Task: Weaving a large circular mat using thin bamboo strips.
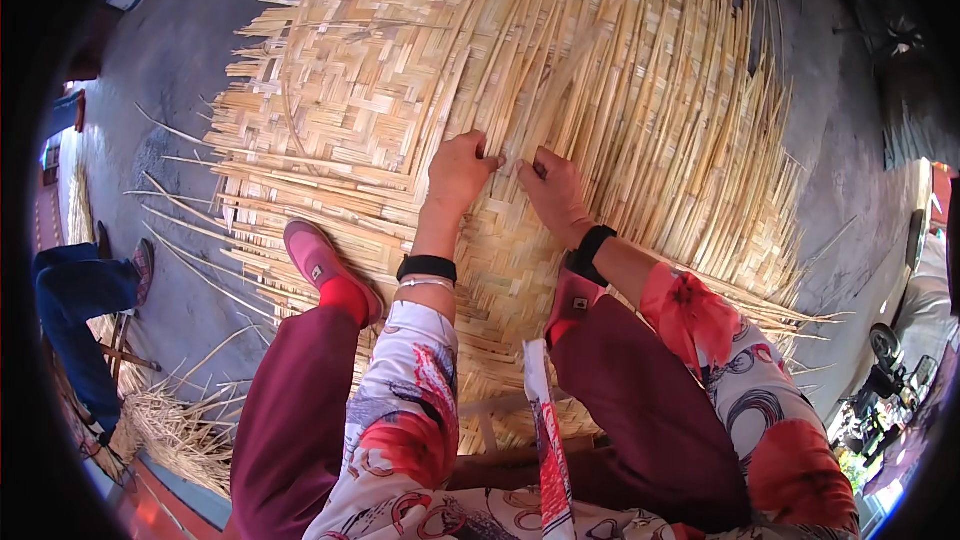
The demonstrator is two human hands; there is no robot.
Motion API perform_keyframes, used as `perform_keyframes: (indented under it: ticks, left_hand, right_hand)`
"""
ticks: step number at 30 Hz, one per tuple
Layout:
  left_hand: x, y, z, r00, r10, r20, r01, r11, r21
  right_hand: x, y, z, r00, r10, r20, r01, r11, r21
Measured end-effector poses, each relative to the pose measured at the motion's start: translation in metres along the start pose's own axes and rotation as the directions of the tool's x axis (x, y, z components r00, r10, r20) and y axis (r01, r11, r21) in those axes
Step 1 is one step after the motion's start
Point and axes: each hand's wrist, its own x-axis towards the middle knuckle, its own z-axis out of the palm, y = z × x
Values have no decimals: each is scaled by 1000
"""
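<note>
A large, partly woven mat of pale bamboo strips point(375, 90) lies on the floor under both of my hands. My left hand point(462, 175) is closed over its middle, thumb and fingers pinched at a bamboo strip. Just to the right, my right hand point(553, 190) is curled shut at the same spot, fingertips close to the left thumb. A bamboo strip point(512, 162) shows between them, its ends hard to follow. On the left the weave is a tight zigzag; on the right, long loose strips point(660, 150) lie side by side.
My pink shoes point(318, 255) rest on the mat. Strip ends stick out around its edges over the grey floor point(190, 155). At the left, another person's legs in blue trousers point(85, 315) are near a heap of loose strips point(185, 435). A motorcycle point(890, 380) stands at the right.
</note>
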Motion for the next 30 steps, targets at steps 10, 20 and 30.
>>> perform_keyframes:
  ticks: [10, 20, 30]
  left_hand:
    - [3, -8, 18, 938, 113, -328, -87, 992, 93]
    - [17, 19, 20, 976, 178, 123, -191, 977, 98]
    - [34, 12, 26, 984, -65, 165, 77, 995, -67]
  right_hand:
    - [5, 11, -3, 999, -9, 40, 2, 984, 176]
    - [-3, 17, -5, 999, -4, 37, -8, 948, 318]
    - [-6, 7, -12, 996, -47, 72, 27, 965, 261]
